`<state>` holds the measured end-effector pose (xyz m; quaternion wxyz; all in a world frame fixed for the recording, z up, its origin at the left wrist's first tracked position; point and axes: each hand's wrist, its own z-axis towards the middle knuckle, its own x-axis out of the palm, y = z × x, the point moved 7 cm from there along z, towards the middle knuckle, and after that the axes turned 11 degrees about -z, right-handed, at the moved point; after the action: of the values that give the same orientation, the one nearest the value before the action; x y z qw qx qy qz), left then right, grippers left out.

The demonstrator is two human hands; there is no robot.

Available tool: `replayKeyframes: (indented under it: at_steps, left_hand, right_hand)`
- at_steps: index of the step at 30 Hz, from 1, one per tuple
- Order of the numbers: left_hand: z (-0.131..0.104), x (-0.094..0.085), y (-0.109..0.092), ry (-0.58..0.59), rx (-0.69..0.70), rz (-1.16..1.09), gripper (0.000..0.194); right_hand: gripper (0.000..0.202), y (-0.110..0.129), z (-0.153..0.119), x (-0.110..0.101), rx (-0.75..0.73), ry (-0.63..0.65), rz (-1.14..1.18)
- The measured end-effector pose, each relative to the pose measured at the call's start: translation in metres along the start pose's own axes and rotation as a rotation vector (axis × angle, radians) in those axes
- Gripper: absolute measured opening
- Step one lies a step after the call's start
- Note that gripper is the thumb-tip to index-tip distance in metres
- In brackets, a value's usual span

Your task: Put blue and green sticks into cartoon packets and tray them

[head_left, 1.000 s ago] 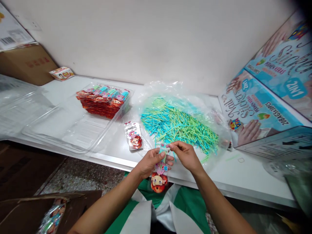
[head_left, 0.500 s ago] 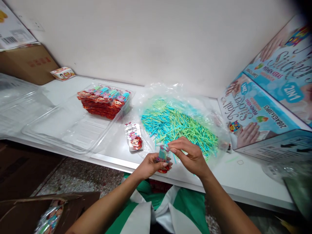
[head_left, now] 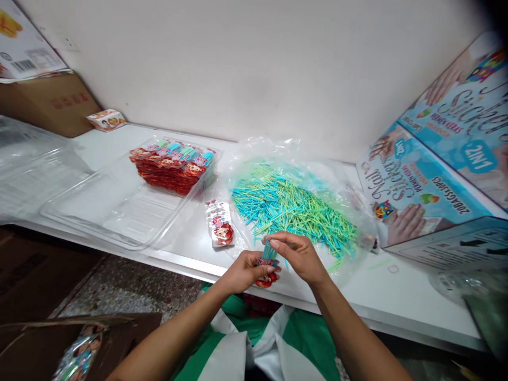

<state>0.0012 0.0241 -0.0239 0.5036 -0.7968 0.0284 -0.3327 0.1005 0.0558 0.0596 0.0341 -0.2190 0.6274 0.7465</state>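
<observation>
The left hand's [head_left: 245,272] fingers clamped a packet [head_left: 265,281] of sticks [head_left: 269,251] near the table's [head_left: 186,259] front edge; whether the right hand's [head_left: 299,258] fingers gripped its top was unclear. Stacked packets [head_left: 166,177] already occupied the tray [head_left: 130,246]; a large heap [head_left: 293,206] lay loose. Cartons [head_left: 420,185] stood by a pale wall [head_left: 238,69].

The small packet [head_left: 265,280] below the middle looks like shiny plastic. The sticks [head_left: 293,201] in the middle look smooth and dull. Their bag [head_left: 273,150] is thin, crinkly, shiny plastic. The tray [head_left: 119,211] on the left is hard, clear, glossy plastic. The table [head_left: 420,307] is smooth and a bit shiny. The brown box [head_left: 43,108] at upper left is dull cardboard.
</observation>
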Motion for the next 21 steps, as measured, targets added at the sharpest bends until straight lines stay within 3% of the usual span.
replayKeyframes:
  at_steps: [11,16,21]
  left_hand:
    - [-0.009,0.004,-0.020,0.046,0.017,-0.160,0.030]
    - [-0.010,-0.005,-0.031,0.019,-0.020,-0.138,0.030]
    - [-0.010,-0.014,-0.052,-0.099,0.083,-0.033,0.029]
  right_hand:
    - [0.016,-0.013,0.024,0.003,0.144,-0.131,0.202]
    - [0.017,-0.010,0.032,0.007,0.115,-0.124,0.184]
    - [0.019,-0.003,0.044,0.006,0.102,-0.129,0.196]
